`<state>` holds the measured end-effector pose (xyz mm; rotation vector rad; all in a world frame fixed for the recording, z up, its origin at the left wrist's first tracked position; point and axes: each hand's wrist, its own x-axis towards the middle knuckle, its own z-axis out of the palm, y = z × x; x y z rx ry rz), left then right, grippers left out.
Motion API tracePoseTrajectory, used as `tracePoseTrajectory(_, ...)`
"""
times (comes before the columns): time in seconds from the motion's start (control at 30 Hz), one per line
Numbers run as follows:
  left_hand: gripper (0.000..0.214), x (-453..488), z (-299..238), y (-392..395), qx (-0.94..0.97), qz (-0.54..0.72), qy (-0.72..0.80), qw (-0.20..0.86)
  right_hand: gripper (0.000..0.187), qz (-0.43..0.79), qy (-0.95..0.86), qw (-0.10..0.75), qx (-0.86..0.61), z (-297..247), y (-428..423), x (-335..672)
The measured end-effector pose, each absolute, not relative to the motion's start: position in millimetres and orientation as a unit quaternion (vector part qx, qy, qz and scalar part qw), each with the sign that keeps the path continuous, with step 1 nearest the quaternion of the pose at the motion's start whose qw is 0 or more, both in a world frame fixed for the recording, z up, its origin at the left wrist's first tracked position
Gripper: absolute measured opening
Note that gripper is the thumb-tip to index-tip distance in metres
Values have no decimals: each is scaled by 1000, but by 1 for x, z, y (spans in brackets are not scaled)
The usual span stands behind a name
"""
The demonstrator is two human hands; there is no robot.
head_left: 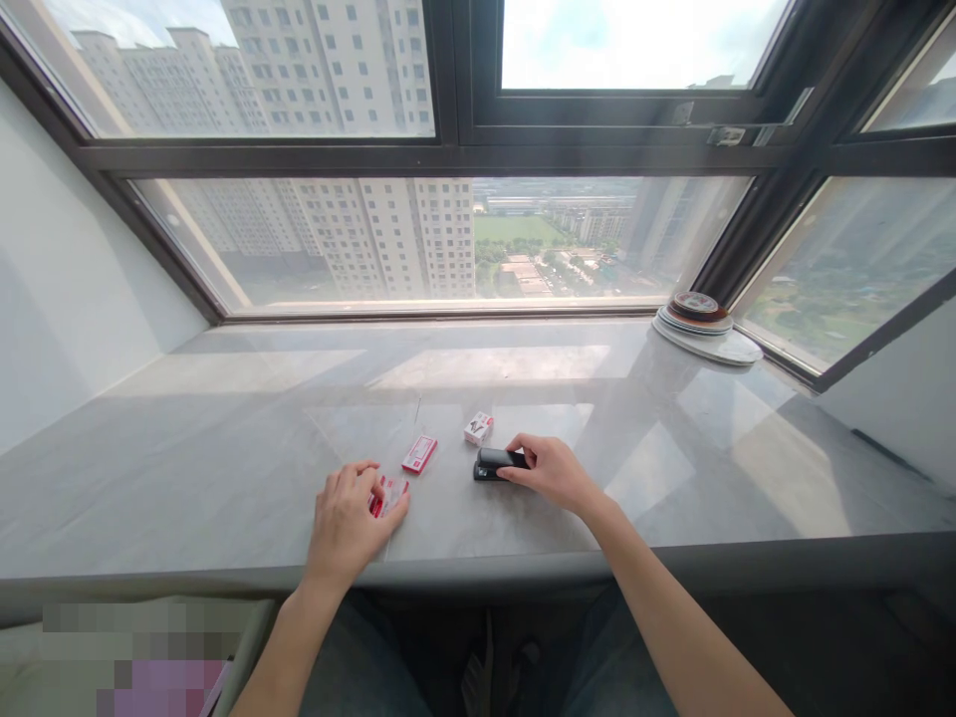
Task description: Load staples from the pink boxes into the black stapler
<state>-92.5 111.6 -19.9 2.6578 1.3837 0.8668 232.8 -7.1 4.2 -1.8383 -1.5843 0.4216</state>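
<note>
My left hand [350, 513] lies on the grey stone sill [224, 468] with its fingers curled over a small red-and-white box [391, 493]. My right hand [549, 468] grips a black stapler [493, 463] that rests on the sill. A second red-and-white box [419, 453] lies flat just beyond my left hand. A third small box [478, 428] stands a little beyond the stapler. A thin pin-like object [418, 410] lies farther back.
A stack of round plates or coasters [706, 329] sits at the back right corner of the sill by the window. Large windows run along the far side. A white wall [67, 289] bounds the left. My knees are below the sill's front edge.
</note>
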Motion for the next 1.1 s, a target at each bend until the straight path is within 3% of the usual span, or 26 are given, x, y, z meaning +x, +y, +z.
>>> tracePoseTrajectory(0.1, 16, -90, -26, 117, 866, 272, 401, 128, 35, 160, -605, 330, -707, 5, -9, 232)
tracePoseTrajectory(0.13, 21, -87, -27, 114, 865, 266, 396, 154, 35, 160, -604, 328, -708, 6, -9, 231)
tracePoseTrajectory(0.23, 65, -74, -27, 101, 868, 257, 380, 190, 34, 158, -599, 322, -716, 7, -11, 229)
tracePoseTrajectory(0.33, 79, -59, -29, 95, 877, 270, 359, 174, 33, 152, -590, 319, -726, 9, -14, 226)
tracePoseTrajectory(0.6, 58, -12, -41, 108, 897, 277, 322, 124, 28, 148, -540, 322, -763, 12, -34, 226)
tracePoseTrajectory(0.83, 63, 38, -39, 97, 888, 313, 312, 128, 53, 172, -443, 401, -783, -10, -44, 212)
tracePoseTrajectory(1.1, 42, 46, -36, 81, 883, 307, 336, 110, 62, 265, -438, 440, -738, -19, -49, 193)
